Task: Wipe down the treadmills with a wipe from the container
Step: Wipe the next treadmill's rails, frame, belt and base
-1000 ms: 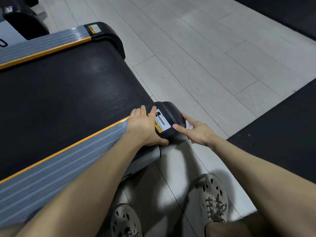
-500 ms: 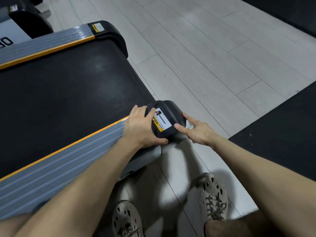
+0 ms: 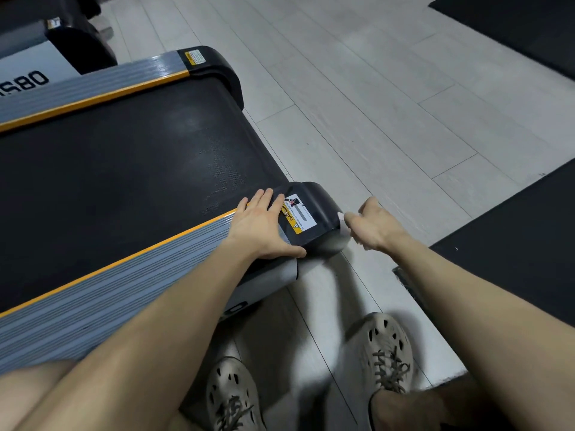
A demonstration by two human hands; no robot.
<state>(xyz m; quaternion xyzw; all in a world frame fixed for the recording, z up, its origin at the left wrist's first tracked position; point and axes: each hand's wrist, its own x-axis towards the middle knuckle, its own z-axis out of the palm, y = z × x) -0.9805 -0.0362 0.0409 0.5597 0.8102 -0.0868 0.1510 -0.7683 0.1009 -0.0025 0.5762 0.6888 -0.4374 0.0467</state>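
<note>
The left hand (image 3: 264, 225) lies flat and open across the back end of the treadmill's near side rail (image 3: 124, 284), fingers straight and reaching onto the black end cap (image 3: 320, 203) beside its warning label (image 3: 298, 216), thumb hooked over the outer edge. The right hand (image 3: 375, 227) has its fingers curled and pinches a white wipe (image 3: 343, 231) against the outer corner of that cap, just above the pale floor (image 3: 404, 126). The main risk I see is a slip. The wipe is bunched small and held only at the fingertips, so a firm stroke round the curved corner could pull it loose and drop it on the floor. The person also seems to lean on the flat left hand, which could slide on a damp rail. Rubbing across the label might lift its edge. The wide belt (image 3: 124, 181) and far rail (image 3: 93, 91) could easily be skipped. Most of the wipe is hidden behind the right hand and smeared by motion blur, so its size and fold cannot be judged. The container is not in view, the treadmill's front is cut off at the left, and only a corner of a second machine (image 3: 37, 73) shows at top left.
</note>
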